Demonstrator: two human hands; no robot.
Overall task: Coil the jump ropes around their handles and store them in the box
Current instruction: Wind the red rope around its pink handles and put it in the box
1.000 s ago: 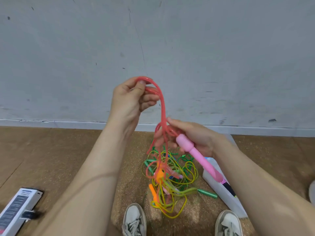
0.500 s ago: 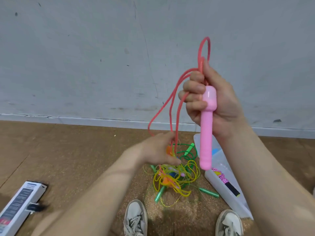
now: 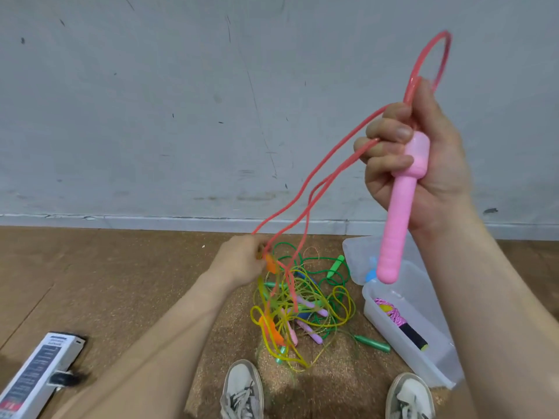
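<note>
1. My right hand has risen up and right, fingers curled round the pink handle and a loop of red rope; my left hand has dropped to the tangle, pinching strands there; the rope is pulling free, coiling not begun.
2. One handle held; one box near right; one stowed rope inside; the tangle's ropes I cannot count.

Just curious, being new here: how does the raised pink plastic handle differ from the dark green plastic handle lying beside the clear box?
The pink plastic handle is gripped in the right hand, raised and nearly upright; the dark green plastic handle lies flat on the brown floor, untouched. Pink has a wider cap; green tapers. Both are jump-rope handles.
</note>
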